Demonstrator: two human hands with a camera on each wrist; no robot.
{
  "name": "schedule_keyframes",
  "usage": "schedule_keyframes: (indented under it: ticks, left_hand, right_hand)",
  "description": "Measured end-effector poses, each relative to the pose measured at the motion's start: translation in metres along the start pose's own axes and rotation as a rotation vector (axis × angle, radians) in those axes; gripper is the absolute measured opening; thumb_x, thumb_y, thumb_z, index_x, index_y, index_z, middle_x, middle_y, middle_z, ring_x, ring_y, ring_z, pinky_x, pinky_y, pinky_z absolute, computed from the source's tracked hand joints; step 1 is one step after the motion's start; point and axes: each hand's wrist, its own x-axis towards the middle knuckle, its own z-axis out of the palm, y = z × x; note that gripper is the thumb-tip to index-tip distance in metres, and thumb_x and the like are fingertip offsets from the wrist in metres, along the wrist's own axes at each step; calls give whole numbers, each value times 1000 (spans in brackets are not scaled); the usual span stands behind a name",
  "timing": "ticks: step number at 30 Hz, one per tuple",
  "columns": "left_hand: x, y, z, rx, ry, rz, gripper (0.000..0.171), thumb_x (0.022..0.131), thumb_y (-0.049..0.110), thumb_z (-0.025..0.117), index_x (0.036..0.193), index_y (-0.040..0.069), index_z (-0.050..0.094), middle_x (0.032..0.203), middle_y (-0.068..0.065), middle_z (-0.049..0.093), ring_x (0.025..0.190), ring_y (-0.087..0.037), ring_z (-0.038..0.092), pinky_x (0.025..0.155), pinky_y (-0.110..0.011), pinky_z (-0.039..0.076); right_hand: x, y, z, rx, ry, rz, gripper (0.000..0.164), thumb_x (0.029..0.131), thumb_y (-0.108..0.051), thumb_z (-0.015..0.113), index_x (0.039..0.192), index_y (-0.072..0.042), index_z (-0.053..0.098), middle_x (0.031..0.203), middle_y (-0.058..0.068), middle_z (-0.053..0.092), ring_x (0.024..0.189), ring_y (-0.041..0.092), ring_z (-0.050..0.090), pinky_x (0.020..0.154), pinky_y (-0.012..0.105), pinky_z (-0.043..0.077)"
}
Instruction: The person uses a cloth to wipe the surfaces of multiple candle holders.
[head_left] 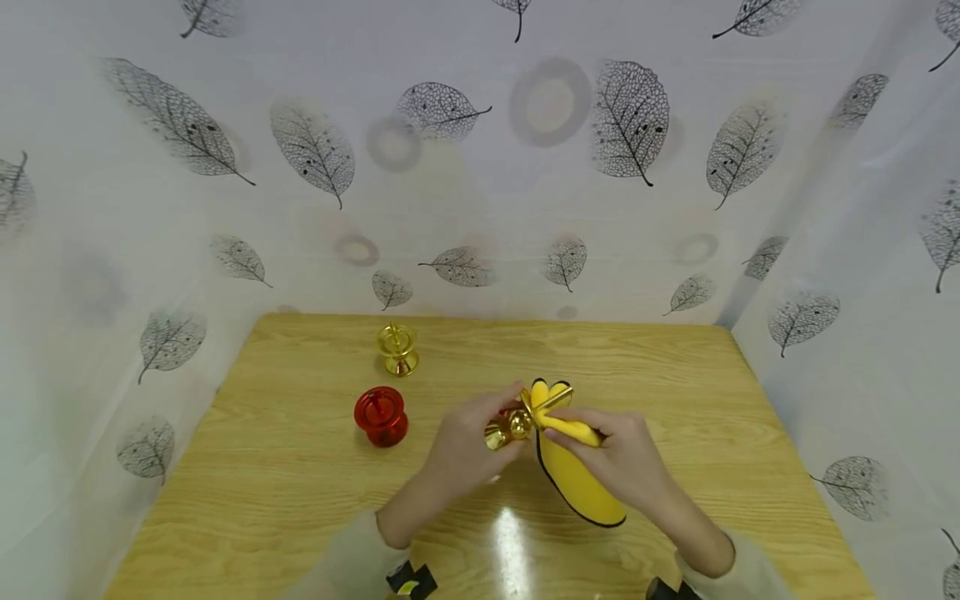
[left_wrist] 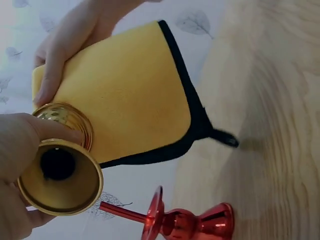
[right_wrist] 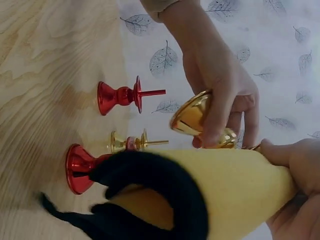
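My left hand grips a gold candlestick by its waist, tipped on its side above the table. Its flared, hollow base faces the left wrist camera. In my right hand is a yellow cloth with black edging, pinched against the dish and spike end. The spike pokes out past the cloth in the head view. Part of the cloth hangs down, and a black loop sticks out from one corner. In the right wrist view the cloth hides the candlestick's dish.
A red candlestick stands upright on the wooden table, left of my hands. Behind it stands a gold candlestick. Another red candlestick stands near the cloth, mostly hidden by my left hand in the head view. Leaf-patterned sheeting surrounds the table.
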Motion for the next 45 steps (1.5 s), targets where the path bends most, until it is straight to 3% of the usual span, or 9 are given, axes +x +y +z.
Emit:
schedule_keyframes:
  ticks: [6, 10, 13, 18, 27, 33, 38, 42, 45]
  left_hand:
    - [-4, -5, 10, 403, -18, 237, 66, 76, 17, 94, 137, 7, 69, 100, -1, 80, 82, -12, 74, 74, -27, 61]
    - [-5, -8, 11, 474, -21, 290, 65, 77, 17, 92, 137, 9, 70, 101, 0, 80, 83, -12, 74, 76, -28, 60]
    - [-4, -9, 9, 449, -5, 274, 66, 77, 16, 93, 138, 8, 69, 102, -2, 80, 85, -13, 75, 79, -29, 62]
    - [-2, -11, 1, 280, -16, 169, 68, 76, 10, 93, 138, 6, 67, 111, -6, 82, 95, -17, 79, 86, -32, 64]
    - [2, -9, -14, -314, -143, -219, 71, 78, 5, 92, 143, 5, 64, 113, -11, 79, 88, -18, 74, 77, -26, 64]
    - [6, -7, -19, -510, -205, -388, 74, 77, 9, 93, 145, 8, 64, 114, -11, 77, 85, -11, 69, 79, -22, 62]
    - [7, -3, -16, -358, -181, -179, 71, 79, 7, 92, 143, 1, 63, 113, -13, 80, 84, -17, 74, 77, -20, 63]
    - [8, 1, -11, -26, -108, 82, 67, 77, 7, 92, 139, 0, 66, 107, -8, 81, 83, -14, 74, 77, -18, 61]
    - [6, 1, -8, 215, -64, 206, 66, 76, 9, 91, 138, 2, 68, 102, -4, 80, 81, -12, 72, 78, -24, 61]
  right_hand:
    - [7, -1, -1, 20, -100, 229, 15, 93, -17, 81, 106, -10, 83, 96, 6, 83, 49, -5, 41, 47, 18, 44]
    - [9, 0, -1, 76, -113, 343, 18, 94, -23, 81, 107, -10, 83, 84, 7, 81, 45, -2, 29, 44, 18, 35]
    - [9, 1, 1, 120, -91, 359, 20, 93, -22, 81, 108, -9, 83, 86, 9, 81, 47, -4, 36, 45, 17, 40]
    - [4, 3, 6, 136, -55, 189, 18, 91, -7, 82, 108, -8, 81, 101, 11, 83, 76, 0, 70, 62, 23, 62]
    - [-4, 18, 5, 79, -15, -217, 43, 73, 17, 85, 108, -7, 81, 100, 15, 83, 96, 15, 80, 84, 15, 61]
    - [-6, 28, 1, 109, -20, -314, 53, 67, 26, 82, 111, -5, 80, 103, 20, 81, 106, 16, 79, 92, 17, 60]
    - [-6, 22, 0, 127, -25, -203, 45, 71, 21, 83, 108, -4, 81, 101, 17, 82, 102, 3, 77, 82, 17, 62]
    - [-7, 14, -1, 147, -24, -88, 33, 78, 15, 82, 106, -3, 82, 97, 16, 83, 87, -3, 75, 68, 18, 62]
    - [-6, 8, 0, 179, -35, 30, 24, 85, 9, 80, 107, -3, 82, 99, 17, 82, 84, -2, 74, 65, 20, 62]
